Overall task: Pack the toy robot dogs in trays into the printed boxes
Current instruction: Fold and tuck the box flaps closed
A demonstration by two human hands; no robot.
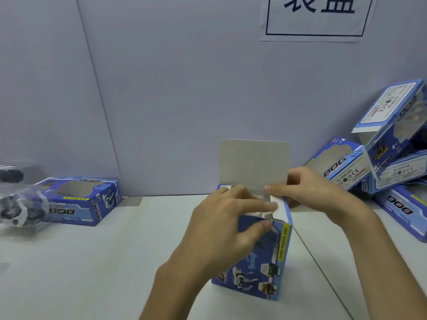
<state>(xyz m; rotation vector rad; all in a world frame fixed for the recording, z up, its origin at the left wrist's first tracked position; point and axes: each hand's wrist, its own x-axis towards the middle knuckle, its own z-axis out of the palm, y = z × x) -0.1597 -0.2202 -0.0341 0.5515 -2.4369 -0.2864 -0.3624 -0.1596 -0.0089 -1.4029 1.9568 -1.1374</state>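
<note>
A blue printed box (265, 269) stands on end at the table's centre, its grey top flap (254, 162) raised open. My left hand (231, 225) grips the box's upper front, thumb on the printed face and fingers over the open mouth. My right hand (309, 188) pinches the small white side flap (278, 204) at the box's top right edge. What is inside the box is hidden. A toy robot dog in a clear tray (20, 209) lies at the far left, blurred.
Another printed box (80, 202) lies flat at the left, next to the tray. Several printed boxes (388, 153) are piled at the right against the grey wall. A paper sign (316, 17) hangs on the wall above. The white table (115, 262) spreads in front.
</note>
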